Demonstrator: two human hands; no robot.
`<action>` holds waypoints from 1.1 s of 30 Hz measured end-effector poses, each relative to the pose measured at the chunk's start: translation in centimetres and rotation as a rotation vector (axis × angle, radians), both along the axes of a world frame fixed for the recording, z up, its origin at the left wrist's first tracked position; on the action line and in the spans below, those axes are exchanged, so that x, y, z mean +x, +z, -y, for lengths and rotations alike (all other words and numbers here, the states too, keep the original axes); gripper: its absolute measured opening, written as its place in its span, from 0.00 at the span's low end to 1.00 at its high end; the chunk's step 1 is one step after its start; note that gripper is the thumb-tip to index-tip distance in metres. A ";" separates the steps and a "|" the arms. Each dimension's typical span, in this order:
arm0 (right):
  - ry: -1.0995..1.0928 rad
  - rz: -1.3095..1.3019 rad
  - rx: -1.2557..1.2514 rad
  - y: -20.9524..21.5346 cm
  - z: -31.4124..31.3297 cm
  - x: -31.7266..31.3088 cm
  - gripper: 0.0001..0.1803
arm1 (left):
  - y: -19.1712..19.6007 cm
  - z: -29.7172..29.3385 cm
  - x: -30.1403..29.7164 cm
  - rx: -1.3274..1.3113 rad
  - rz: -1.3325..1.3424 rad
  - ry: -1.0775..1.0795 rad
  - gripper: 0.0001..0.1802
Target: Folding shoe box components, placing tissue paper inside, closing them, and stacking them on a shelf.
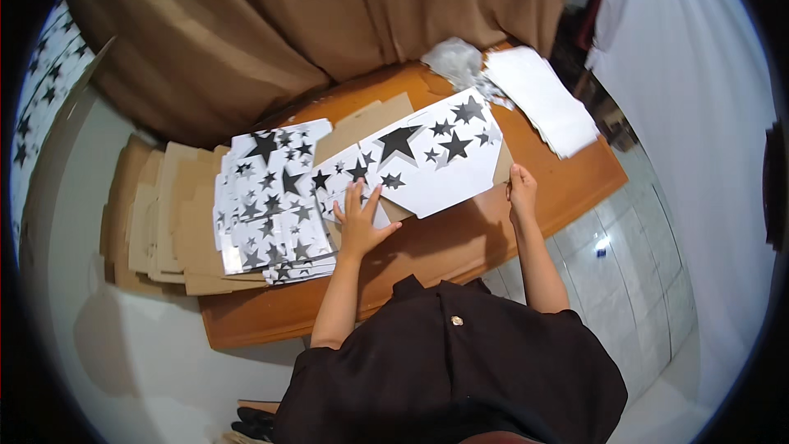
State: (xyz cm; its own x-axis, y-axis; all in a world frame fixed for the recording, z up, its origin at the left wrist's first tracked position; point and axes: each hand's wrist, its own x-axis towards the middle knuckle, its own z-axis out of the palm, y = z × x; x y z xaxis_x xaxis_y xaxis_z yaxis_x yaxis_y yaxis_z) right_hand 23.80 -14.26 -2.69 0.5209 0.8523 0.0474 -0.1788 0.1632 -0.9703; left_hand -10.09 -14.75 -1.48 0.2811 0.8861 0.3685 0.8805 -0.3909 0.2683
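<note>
A flat cardboard piece (503,163) lies across the table in front of me. White paper with black and grey stars (436,185) covers much of it, and bare brown board shows at its edges. My left hand (359,220) rests on the star-printed side near its left part, fingers spread. At the right corner, my right hand (522,189) pinches the cardboard's edge between thumb and fingers. Just left of this piece is a stack of star-printed sheets (275,185), partly overlapped by it.
Several flat brown cardboard pieces (168,226) are stacked at the table's left end. White sheets (546,103) lie at the far right beside a crumpled clear plastic bag (454,59). A brown curtain (312,16) hangs behind the wooden table (263,316); a white cloth (682,74) hangs at right.
</note>
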 end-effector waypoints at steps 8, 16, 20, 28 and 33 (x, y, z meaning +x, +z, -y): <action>-0.126 0.214 -0.527 -9.5 9.0 4.6 0.13 | -7.1 0.2 2.6 -0.493 -0.260 -0.321 0.60; -0.222 0.062 -0.434 -9.0 12.0 5.1 0.12 | -8.3 1.2 2.5 -0.583 -0.203 -0.542 0.35; -0.150 -0.025 -0.345 -6.9 11.6 6.4 0.17 | -6.8 1.7 2.7 -0.406 0.055 -0.531 0.20; 0.033 0.130 -0.070 -0.3 10.2 7.3 0.44 | -1.1 -0.2 3.9 -0.226 0.946 -0.075 0.18; -0.002 0.082 -0.117 -0.6 7.7 6.3 0.55 | -0.5 -1.4 1.3 -0.360 1.328 -0.063 0.21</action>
